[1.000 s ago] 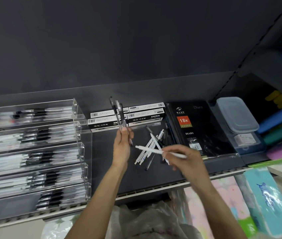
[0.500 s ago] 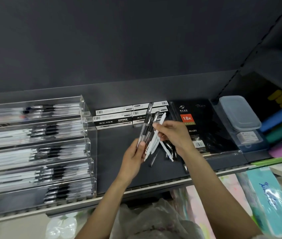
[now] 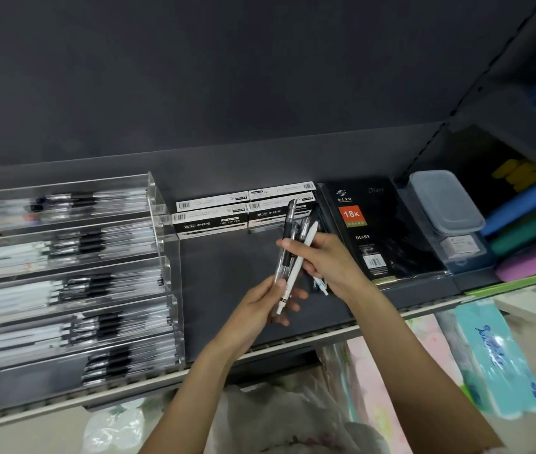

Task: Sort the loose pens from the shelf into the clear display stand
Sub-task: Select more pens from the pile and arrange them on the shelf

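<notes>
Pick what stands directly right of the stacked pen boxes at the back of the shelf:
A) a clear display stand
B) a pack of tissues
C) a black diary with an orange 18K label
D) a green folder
C: the black diary sits just right of the pen boxes on the shelf.

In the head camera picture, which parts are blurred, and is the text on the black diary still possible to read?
Head view: the clear display stand at left is smeared by motion blur, so its pens run into streaks; the tissue pack at lower right is blurred too. The black diary stays sharp enough to read "18K" and "DIARY".
</notes>
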Available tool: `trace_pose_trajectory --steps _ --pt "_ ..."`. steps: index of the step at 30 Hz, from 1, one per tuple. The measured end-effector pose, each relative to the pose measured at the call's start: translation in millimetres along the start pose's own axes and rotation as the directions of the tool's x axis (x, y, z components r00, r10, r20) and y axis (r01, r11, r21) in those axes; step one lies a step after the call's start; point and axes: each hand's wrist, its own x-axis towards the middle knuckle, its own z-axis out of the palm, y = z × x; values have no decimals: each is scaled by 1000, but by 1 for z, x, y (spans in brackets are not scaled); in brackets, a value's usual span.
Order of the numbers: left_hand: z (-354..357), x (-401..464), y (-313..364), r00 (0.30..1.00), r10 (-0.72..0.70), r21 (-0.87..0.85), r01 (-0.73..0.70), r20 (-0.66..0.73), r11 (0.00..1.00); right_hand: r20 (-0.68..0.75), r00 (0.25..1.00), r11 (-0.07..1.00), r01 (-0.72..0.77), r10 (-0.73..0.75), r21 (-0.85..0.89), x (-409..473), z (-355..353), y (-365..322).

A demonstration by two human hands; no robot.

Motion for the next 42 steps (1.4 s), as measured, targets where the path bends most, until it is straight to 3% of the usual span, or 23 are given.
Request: trace_pose_trajectory --steps 5,9,12,16,20,24,28,32,37,39,42 --pt "-5 -3 -4 991 -95 -128 107 98 986 -84 996 1000 10 -10 2 -4 -6 6" --pt "-6 -9 -10 977 -132 -105 151 168 983 -62 998 1000 -18 19 17 -15 -5 10" --pt "-8 -21 -13 950 -170 -23 182 262 983 47 999 997 -23 27 -78 -27 -3 12" --pt "-14 -48 -14 935 -187 52 180 302 982 314 948 936 61 55 -347 -48 15 8" --pt "-16 -88 -20 982 -132 -3 134 133 991 412 911 882 188 8 -432 -67 51 14" --pt "-29 -148 -38 986 -91 -106 77 -141 991 462 881 912 270 -104 -309 -96 103 27" --pt "-53 -209 -52 902 -101 -204 14 -421 979 498 856 930 286 -140 -231 -124 156 53" --pt "-79 -254 -62 821 -57 -185 -60 -569 981 577 800 880 383 -163 -282 -143 211 67" --pt "-125 -282 -64 727 -29 -226 -175 -687 958 410 894 960 249 -179 -125 -141 264 60" --pt "-153 -291 -62 692 -40 -267 -224 -720 937 398 881 888 376 -254 -266 -128 279 57" --pt "-203 -303 -55 661 -53 -292 -257 -748 921 402 850 685 516 -340 -514 -106 308 52"
